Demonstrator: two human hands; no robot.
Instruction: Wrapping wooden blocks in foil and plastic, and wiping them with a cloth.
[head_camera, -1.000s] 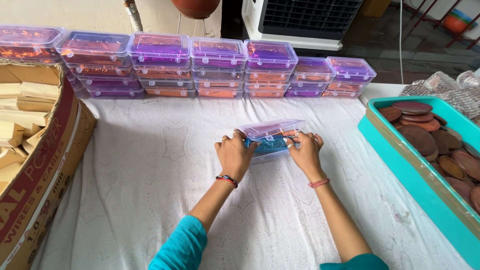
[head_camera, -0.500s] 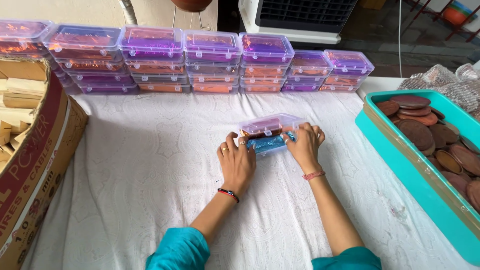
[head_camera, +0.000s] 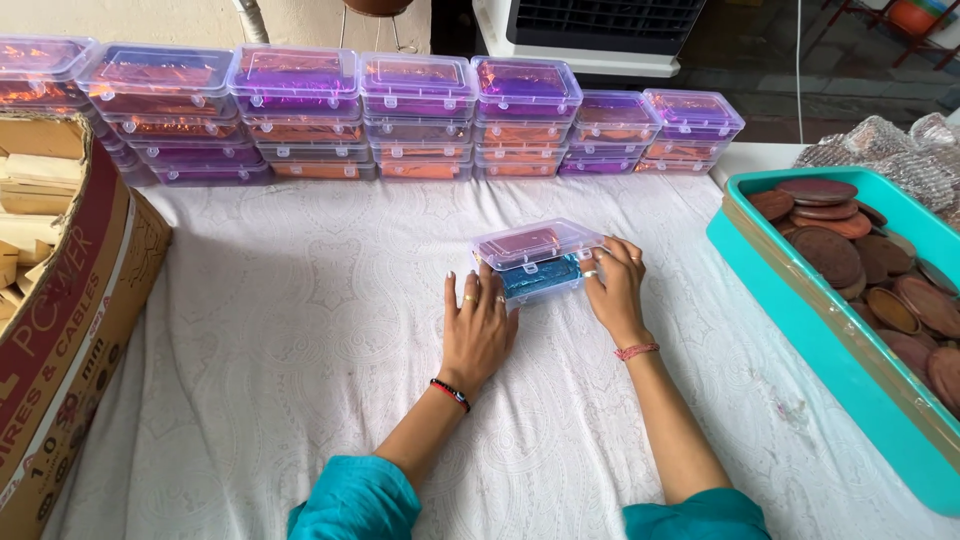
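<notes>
A small clear plastic box (head_camera: 538, 258) with a hinged lid sits near the middle of the bench (head_camera: 300, 330), its lid down over a shiny blue foil-wrapped piece and a brownish one beneath the top. The left hand (head_camera: 478, 325) lies flat just in front of the box, fingers (head_camera: 470, 290) stretched and slightly apart, tips touching its near left edge. The right hand (head_camera: 617, 285) cups the box's right end, fingers curled against the side wall. The bench wears a white cloth with a raised paisley pattern. Along its far edge runs a row of stacked clear boxes (head_camera: 420, 115), tinted purple and orange by the foil inside, well apart from the hands. At the right stands a teal plastic tray (head_camera: 790, 300) of round reddish-brown discs (head_camera: 830, 250); behind it lie silvery crinkled wrappers (head_camera: 900, 160). At the left, an open cardboard carton (head_camera: 70, 300) holds pale wooden blocks (head_camera: 30, 210).
</notes>
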